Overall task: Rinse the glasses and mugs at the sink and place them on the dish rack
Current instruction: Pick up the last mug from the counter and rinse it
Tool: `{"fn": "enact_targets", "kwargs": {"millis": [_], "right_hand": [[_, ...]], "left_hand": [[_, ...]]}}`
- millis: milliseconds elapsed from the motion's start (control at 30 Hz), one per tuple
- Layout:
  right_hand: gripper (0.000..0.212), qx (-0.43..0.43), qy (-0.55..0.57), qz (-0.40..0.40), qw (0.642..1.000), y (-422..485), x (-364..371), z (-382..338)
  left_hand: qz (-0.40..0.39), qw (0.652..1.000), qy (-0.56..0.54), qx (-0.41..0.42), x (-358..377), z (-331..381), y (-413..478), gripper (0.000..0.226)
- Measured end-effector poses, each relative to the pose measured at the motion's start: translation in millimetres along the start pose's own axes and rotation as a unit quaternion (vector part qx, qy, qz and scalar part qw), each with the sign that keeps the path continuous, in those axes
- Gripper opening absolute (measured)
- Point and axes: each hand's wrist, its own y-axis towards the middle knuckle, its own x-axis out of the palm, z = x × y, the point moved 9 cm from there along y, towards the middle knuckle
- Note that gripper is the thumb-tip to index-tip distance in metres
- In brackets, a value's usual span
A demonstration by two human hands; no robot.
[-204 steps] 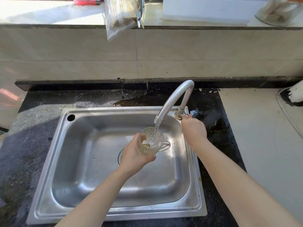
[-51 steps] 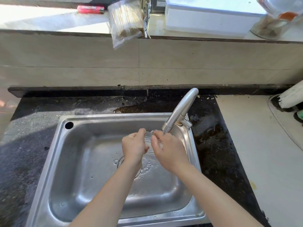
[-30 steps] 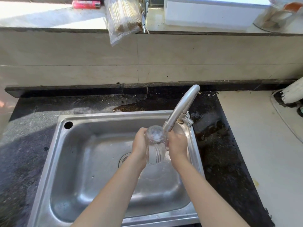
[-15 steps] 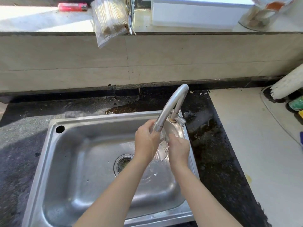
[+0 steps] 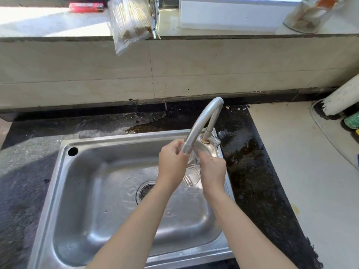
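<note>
Leftmost, up on the sunlit ledge (image 5: 38, 22): a red lighter (image 5: 86, 7), then a clear bag of thin wooden sticks (image 5: 130, 22) hanging over the ledge's front edge. Below, a dark speckled counter (image 5: 29, 171), wet along its back edge. Set into it, a steel sink (image 5: 58, 191), with a round overflow hole (image 5: 73, 151) at the back left corner and a drain (image 5: 145, 191) near the middle of the basin, ringed by a thin sheet of rippling water.

Right of the drain, the left hand (image 5: 172, 166), fingers curled round a clear glass (image 5: 192, 171) and gripping it from the left. Glass held above the back right part of the basin, tilted, one round end towards the camera, its far end right under the spout of the curved faucet (image 5: 202, 121). Faucet rooted at the sink's back right corner. On the other side of the glass, the right hand (image 5: 213, 169), fingers bent round it as well, clasping it.

Further right, a white box (image 5: 233, 14) on the ledge, a pale countertop (image 5: 291, 171) below, a clear jar (image 5: 308, 16) near the ledge's right end. At the countertop's back right edge, a white pipe (image 5: 343, 100), with a green object (image 5: 352, 120) just beside its foot.
</note>
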Motion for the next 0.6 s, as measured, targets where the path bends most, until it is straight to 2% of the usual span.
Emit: {"fn": "enact_targets", "kwargs": {"millis": [67, 133, 167, 233, 300, 367, 400, 500, 600], "right_hand": [[0.043, 0.048, 0.056, 0.003, 0.997, 1, 0, 9], [0.026, 0.095, 0.104, 0.007, 0.99, 2, 4, 19], [0.014, 0.121, 0.129, 0.008, 0.984, 2, 6, 23], [0.005, 0.168, 0.163, 0.015, 0.972, 3, 9, 27], [0.01, 0.201, 0.161, 0.018, 0.966, 4, 7, 30], [0.013, 0.212, 0.147, -0.003, 0.966, 3, 10, 28], [0.011, 0.21, 0.138, -0.018, 0.968, 2, 13, 27], [0.011, 0.198, 0.109, -0.034, 0.973, -1, 14, 28], [0.014, 0.192, 0.06, -0.041, 0.979, 1, 11, 22]], "left_hand": [[-0.066, 0.994, -0.074, -0.035, 9, -2, 9, 0.025], [-0.067, 0.989, -0.119, -0.056, 9, -6, 12, 0.034], [-0.047, 0.991, -0.103, -0.067, 6, -12, 10, 0.039], [0.009, 0.998, -0.018, -0.052, -2, -22, 0, 0.048], [0.048, 0.997, 0.054, 0.027, -4, -20, -15, 0.048], [0.053, 0.983, 0.131, 0.117, 3, -12, -26, 0.05], [0.053, 0.977, 0.158, 0.134, 4, -10, -26, 0.054], [0.046, 0.979, 0.153, 0.129, 1, -2, -19, 0.057], [-0.019, 0.992, 0.119, 0.03, 1, -6, -1, 0.055]]}}
